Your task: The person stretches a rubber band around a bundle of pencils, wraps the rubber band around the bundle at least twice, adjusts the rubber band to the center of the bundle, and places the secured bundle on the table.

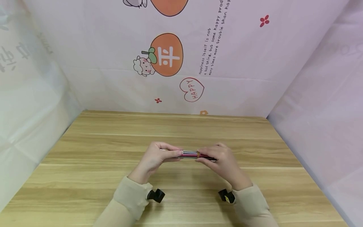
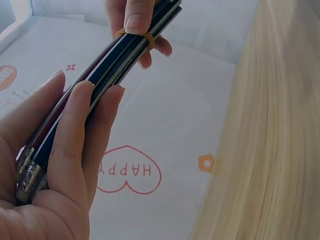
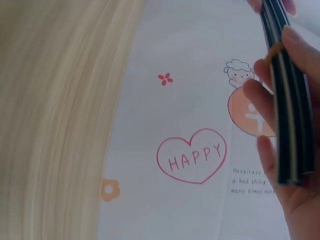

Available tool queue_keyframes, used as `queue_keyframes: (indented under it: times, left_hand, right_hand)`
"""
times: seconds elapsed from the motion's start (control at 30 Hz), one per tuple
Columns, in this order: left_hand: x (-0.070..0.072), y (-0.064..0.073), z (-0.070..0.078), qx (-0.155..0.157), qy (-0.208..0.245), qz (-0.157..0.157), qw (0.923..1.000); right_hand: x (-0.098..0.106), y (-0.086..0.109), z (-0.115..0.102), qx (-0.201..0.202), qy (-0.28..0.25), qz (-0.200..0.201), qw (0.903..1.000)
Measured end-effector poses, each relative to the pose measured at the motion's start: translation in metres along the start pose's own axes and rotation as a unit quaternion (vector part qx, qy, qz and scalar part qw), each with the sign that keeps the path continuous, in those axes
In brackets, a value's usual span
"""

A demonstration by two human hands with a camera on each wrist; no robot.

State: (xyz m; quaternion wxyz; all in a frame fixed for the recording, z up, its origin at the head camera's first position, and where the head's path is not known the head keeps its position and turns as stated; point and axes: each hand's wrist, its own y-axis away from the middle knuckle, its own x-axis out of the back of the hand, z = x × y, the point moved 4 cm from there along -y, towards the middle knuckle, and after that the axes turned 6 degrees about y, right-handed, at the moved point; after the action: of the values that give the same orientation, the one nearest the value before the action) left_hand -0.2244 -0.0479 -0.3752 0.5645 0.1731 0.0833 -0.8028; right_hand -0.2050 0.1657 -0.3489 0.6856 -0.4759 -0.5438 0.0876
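A bundle of pencils (image 1: 188, 154) in dark and reddish colours is held level above the table, between both hands. My left hand (image 1: 154, 159) grips one end of it, where metal ferrules and erasers (image 2: 32, 176) show against the palm. Around the bundle runs a yellowish rubber band (image 2: 151, 41), nearer the other end. My right hand (image 1: 222, 159) pinches the pencils at that band, thumb on one side and fingers on the other. Past the right fingers, the bundle's far end (image 3: 295, 165) sticks out in the right wrist view.
Below the hands lies a wood-grain table (image 1: 181, 129). A white printed cloth (image 1: 107, 63) hangs behind it, with more pale cloth (image 1: 320, 110) along the sides. Black wrist cameras (image 1: 158, 195) are fixed at both cuffs.
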Motion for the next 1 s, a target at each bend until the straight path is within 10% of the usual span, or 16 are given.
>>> queue_keyframes:
  times: [0.43,0.6,0.7,0.83,1.0]
  left_hand:
    - [-0.006,-0.001,-0.004,0.003,-0.012,-0.011,0.9999]
    - [-0.003,-0.001,-0.004,0.005,0.019,-0.025,0.9995]
    - [0.000,0.000,-0.003,0.004,0.039,-0.030,0.9988]
    - [0.003,0.001,0.001,-0.003,0.042,-0.025,0.9988]
    - [0.003,0.000,0.001,-0.006,0.039,-0.010,0.9992]
  right_hand:
    - [-0.006,-0.001,-0.007,0.020,0.017,0.006,0.9996]
    - [-0.002,-0.001,0.003,-0.076,-0.102,0.021,0.9916]
    - [-0.001,0.003,0.012,-0.206,-0.180,0.024,0.9615]
    - [-0.004,0.009,0.022,-0.377,-0.259,0.022,0.8889]
    - [-0.013,0.012,0.024,-0.456,-0.351,0.038,0.8169]
